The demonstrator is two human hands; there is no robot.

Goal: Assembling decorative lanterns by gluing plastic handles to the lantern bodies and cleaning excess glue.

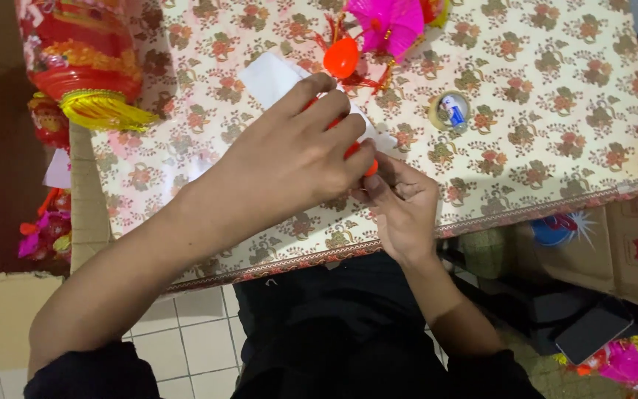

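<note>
Head view: both hands' grip pinches orange piece [356, 151]; tape roll [450, 111] nearby.

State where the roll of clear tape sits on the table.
In the head view, the roll of tape lies flat on the floral tablecloth, right of both hands, below the pink paper ornament.

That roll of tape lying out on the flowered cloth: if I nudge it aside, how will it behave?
The tape roll lies flat on its side on the tablecloth, so a nudge would probably slide it, not roll it. It looks small and hollow, likely light. The patterned cloth may drag on it and bunch slightly. Tipped onto its edge, it could roll off.
</note>
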